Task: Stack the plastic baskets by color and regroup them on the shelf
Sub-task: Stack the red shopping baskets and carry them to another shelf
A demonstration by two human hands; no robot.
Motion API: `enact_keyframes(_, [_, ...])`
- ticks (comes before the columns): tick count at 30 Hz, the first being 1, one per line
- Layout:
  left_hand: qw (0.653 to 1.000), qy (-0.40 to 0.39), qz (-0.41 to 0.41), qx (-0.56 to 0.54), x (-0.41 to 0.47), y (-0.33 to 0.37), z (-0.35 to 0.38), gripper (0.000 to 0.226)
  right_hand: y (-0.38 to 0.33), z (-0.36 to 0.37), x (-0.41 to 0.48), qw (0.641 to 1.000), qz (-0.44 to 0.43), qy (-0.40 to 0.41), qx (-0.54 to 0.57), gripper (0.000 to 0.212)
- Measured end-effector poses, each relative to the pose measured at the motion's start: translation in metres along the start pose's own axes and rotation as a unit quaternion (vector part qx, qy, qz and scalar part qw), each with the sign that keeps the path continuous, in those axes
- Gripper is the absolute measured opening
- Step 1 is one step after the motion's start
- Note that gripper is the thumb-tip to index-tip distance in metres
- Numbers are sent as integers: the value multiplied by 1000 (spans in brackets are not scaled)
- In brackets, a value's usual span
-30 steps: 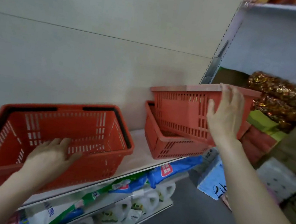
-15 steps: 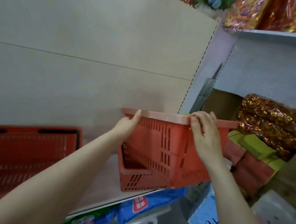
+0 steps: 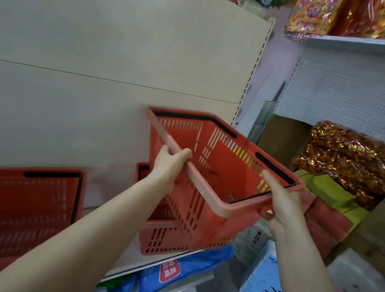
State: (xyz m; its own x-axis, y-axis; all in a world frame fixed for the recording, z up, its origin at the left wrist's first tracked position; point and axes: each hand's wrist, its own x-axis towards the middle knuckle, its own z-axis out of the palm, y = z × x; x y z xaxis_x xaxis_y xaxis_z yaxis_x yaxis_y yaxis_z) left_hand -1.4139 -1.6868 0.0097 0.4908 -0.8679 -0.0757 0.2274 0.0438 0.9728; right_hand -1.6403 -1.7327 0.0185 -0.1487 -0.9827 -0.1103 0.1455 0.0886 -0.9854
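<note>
I hold a red plastic basket (image 3: pixel 217 173) in the air, tilted so its open top faces me. My left hand (image 3: pixel 168 164) grips its near left rim. My right hand (image 3: pixel 282 201) grips the right rim near the corner. Under it a second red basket (image 3: pixel 164 242) rests on the shelf (image 3: pixel 96 197), mostly hidden by the lifted one. At the far left a brighter red basket (image 3: pixel 14 210) with a black handle stands on the same shelf.
A beige back panel (image 3: pixel 100 60) rises behind the shelf. To the right are gold foil packs (image 3: pixel 345 163), green and red paper stacks (image 3: pixel 326 200) and cartons. Blue detergent bags (image 3: pixel 182 269) lie on the lower shelf. Tissue packs (image 3: pixel 264 278) sit on the floor.
My left hand left the bright red basket and took the upper basket's rim. Both hands have lifted that basket off the lower one and tipped its opening toward me.
</note>
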Motion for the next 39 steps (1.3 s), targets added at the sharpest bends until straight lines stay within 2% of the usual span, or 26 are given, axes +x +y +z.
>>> enact_keyframes(2, [998,-8,60,-14,-7,-5,-7,41,7,0,1,999,-4,36,-30,46])
enact_keyframes(5, [992,-21,128,-11,-17,-13,-25,53,21,3,0,999,26,24,-24,28])
enact_keyframes(12, [988,42,142,47,-60,-14,-107,73,45,37,-40,996,-46,49,-62,35])
enact_keyframes(14, [981,115,143,63,-70,-3,-153,75,50,45,-51,995,-64,51,-65,42])
enact_keyframes(17, [948,241,158,134,-77,22,-241,91,56,55,-64,992,-86,41,-79,56])
enact_keyframes(19, [946,251,148,140,-80,39,-297,85,58,69,-79,992,-93,8,-84,57])
enact_keyframes(24, [974,178,116,74,-117,60,-387,47,61,124,-128,988,-113,-57,-83,41])
enact_keyframes(28, [971,201,120,48,-152,57,-439,41,50,162,-160,980,-161,-62,-98,53])
enact_keyframes(30, [968,203,126,74,-166,57,-462,39,38,180,-175,973,-195,-77,-95,55])
enact_keyframes(33, [959,204,154,123,-183,54,-492,19,29,207,-196,958,-243,-115,-96,50])
enact_keyframes(37, [929,274,147,199,-204,50,-529,22,43,251,-208,943,-259,-175,-115,37])
enact_keyframes(39, [910,312,128,240,-212,41,-547,34,57,275,-205,938,-245,-216,-118,47])
